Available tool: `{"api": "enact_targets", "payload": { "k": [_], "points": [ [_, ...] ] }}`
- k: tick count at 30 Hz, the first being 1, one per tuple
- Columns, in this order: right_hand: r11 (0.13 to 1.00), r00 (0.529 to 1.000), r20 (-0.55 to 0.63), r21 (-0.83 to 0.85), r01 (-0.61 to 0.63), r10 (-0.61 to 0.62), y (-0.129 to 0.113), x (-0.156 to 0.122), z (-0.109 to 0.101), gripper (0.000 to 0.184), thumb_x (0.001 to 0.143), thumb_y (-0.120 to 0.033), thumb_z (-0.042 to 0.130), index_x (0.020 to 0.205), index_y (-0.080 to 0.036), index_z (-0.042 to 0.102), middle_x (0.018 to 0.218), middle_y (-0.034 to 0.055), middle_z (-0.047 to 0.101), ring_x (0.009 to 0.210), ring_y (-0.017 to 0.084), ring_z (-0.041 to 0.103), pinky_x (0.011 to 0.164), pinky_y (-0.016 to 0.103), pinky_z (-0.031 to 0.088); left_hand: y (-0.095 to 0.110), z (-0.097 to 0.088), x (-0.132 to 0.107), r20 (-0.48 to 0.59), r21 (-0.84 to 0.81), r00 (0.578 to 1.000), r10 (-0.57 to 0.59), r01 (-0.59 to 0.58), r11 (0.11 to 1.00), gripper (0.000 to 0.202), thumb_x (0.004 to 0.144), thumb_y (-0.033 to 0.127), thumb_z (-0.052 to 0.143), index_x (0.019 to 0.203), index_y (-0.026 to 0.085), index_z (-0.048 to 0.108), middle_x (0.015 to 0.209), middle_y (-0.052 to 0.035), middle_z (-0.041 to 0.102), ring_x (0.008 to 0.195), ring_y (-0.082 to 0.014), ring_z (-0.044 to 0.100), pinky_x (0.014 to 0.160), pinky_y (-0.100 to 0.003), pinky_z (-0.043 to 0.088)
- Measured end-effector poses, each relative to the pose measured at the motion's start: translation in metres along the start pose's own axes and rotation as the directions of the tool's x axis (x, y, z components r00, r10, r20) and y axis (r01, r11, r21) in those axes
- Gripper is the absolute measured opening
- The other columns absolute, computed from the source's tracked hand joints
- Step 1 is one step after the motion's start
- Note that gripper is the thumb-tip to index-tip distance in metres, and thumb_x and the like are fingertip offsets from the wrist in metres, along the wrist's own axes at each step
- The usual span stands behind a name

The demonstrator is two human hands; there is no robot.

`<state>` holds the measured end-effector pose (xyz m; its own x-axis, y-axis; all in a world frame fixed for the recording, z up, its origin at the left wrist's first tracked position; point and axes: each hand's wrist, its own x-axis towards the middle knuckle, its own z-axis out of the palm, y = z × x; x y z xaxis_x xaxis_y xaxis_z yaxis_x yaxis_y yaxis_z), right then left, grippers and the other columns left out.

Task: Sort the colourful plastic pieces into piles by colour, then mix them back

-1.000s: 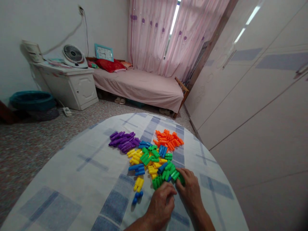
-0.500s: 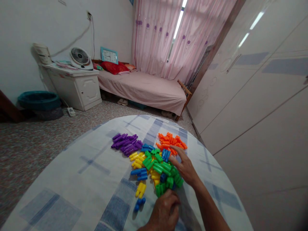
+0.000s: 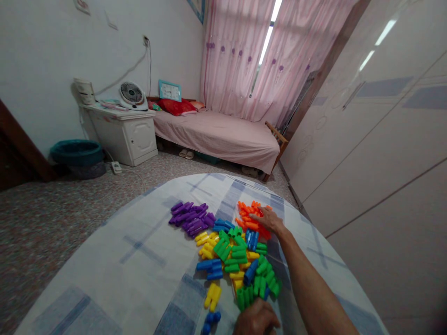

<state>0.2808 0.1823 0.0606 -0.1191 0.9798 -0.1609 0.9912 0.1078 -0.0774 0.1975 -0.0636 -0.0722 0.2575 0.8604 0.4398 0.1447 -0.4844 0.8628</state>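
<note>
My right hand [image 3: 269, 220] reaches over the orange plastic pieces [image 3: 248, 214], its fingers spread and touching the heap. Close to me, my left hand [image 3: 256, 319] is curled beside the near green pieces [image 3: 245, 298]; what its fingers hold, if anything, is hidden. Between the hands lies a mixed heap of green, yellow and blue bullet-shaped plastic building blocks [image 3: 232, 251]. Purple pieces [image 3: 193, 217] form a separate pile at the far left. A yellow piece [image 3: 212, 297] and a blue piece [image 3: 211, 322] lie apart at the near left.
The round table wears a white-and-blue checked cloth [image 3: 139, 279]. Beyond it stand a bed [image 3: 223, 132] with a pink sheet and a white cabinet [image 3: 141, 139] with a fan [image 3: 132, 95]. A bin [image 3: 78, 158] is at left. Wardrobe doors [image 3: 377, 163] rise close on the right.
My right hand has moved from the edge of the mixed heap outward onto the orange pile. My left hand stays curled at the near side. The camera view has shifted slightly.
</note>
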Motion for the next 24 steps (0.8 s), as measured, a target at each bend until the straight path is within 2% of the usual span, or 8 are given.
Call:
{"api": "enact_targets", "payload": {
  "k": [3, 7, 11, 15, 19, 21, 24],
  "points": [
    [1.0, 1.0, -0.022, -0.014, 0.002, -0.002, -0.005, -0.013, 0.003, 0.054, 0.087, -0.057, 0.036, 0.129, -0.026, 0.05, 0.133, 0.011, 0.049, 0.114, 0.03, 0.052, 0.089, 0.048, 0.039, 0.014, -0.004, 0.003, -0.031, -0.008, 0.999, -0.028, 0.028, 1.0, 0.042, 0.055, -0.003, 0.048, 0.088, 0.017, 0.065, 0.088, -0.0063, 0.062, 0.079, -0.0148, 0.061, 0.069, -0.022, 0.046],
    [0.997, 0.978, -0.208, -0.075, -0.002, -0.014, -0.007, -0.036, 0.013, 0.037, 0.091, -0.044, 0.037, 0.114, -0.024, 0.059, 0.116, 0.009, 0.057, 0.1, 0.023, 0.057, 0.08, 0.034, 0.041, 0.031, -0.011, 0.008, -0.057, -0.013, 0.997, -0.058, 0.057, 0.998, 0.042, 0.051, -0.003, 0.047, 0.084, 0.016, 0.066, 0.086, -0.0067, 0.063, 0.077, -0.015, 0.062, 0.067, -0.021, 0.046],
    [0.999, 0.949, -0.313, -0.034, 0.031, -0.04, 0.0, -0.051, 0.024, 0.031, 0.088, -0.04, 0.043, 0.107, -0.021, 0.059, 0.109, 0.0086, 0.058, 0.089, 0.018, 0.058, 0.071, 0.027, 0.04, 0.037, -0.015, 0.009, -0.046, 0.007, 0.996, -0.081, 0.082, 0.997, 0.041, 0.052, -0.002, 0.048, 0.085, 0.017, 0.065, 0.086, -0.0062, 0.063, 0.076, -0.0152, 0.061, 0.065, -0.022, 0.045],
    [0.986, 0.918, -0.395, 0.135, 0.101, -0.04, 0.016, -0.054, 0.028, 0.028, 0.085, -0.037, 0.044, 0.098, -0.018, 0.06, 0.098, 0.0079, 0.061, 0.085, 0.017, 0.059, 0.074, 0.027, 0.041, 0.039, -0.016, 0.009, -0.035, 0.011, 0.995, -0.091, 0.091, 0.996, 0.041, 0.053, -0.002, 0.048, 0.085, 0.018, 0.064, 0.087, -0.0054, 0.062, 0.077, -0.015, 0.06, 0.067, -0.022, 0.045],
    [0.901, 0.908, -0.419, 0.394, 0.183, -0.001, 0.025, -0.063, 0.016, 0.037, 0.08, -0.049, 0.045, 0.09, -0.017, 0.062, 0.086, 0.0061, 0.065, 0.08, 0.02, 0.06, 0.076, 0.03, 0.043, 0.039, -0.016, 0.01, -0.016, 0.023, 0.996, -0.088, 0.088, 0.996, 0.041, 0.053, -0.002, 0.047, 0.085, 0.017, 0.064, 0.087, -0.006, 0.062, 0.078, -0.0156, 0.061, 0.067, -0.022, 0.045],
    [0.837, 0.92, -0.391, 0.495, 0.231, -0.023, 0.019, -0.076, 0.004, 0.042, 0.079, -0.054, 0.047, 0.091, -0.017, 0.063, 0.087, 0.0053, 0.066, 0.08, 0.02, 0.06, 0.076, 0.03, 0.044, 0.041, -0.017, 0.01, -0.011, 0.024, 0.995, -0.102, 0.102, 0.995, 0.039, 0.054, -0.001, 0.048, 0.085, 0.016, 0.064, 0.087, -0.0065, 0.062, 0.077, -0.0158, 0.061, 0.066, -0.023, 0.045],
    [0.74, 0.942, -0.301, 0.597, 0.309, -0.15, -0.003, -0.099, -0.015, 0.041, 0.08, -0.053, 0.05, 0.097, -0.018, 0.063, 0.093, 0.0041, 0.067, 0.085, 0.02, 0.061, 0.076, 0.03, 0.045, 0.046, -0.02, 0.011, -0.011, 0.023, 0.995, -0.101, 0.101, 0.995, 0.035, 0.057, 0.0, 0.049, 0.085, 0.016, 0.064, 0.087, -0.007, 0.062, 0.078, -0.0163, 0.06, 0.068, -0.024, 0.045]
  ]
}}
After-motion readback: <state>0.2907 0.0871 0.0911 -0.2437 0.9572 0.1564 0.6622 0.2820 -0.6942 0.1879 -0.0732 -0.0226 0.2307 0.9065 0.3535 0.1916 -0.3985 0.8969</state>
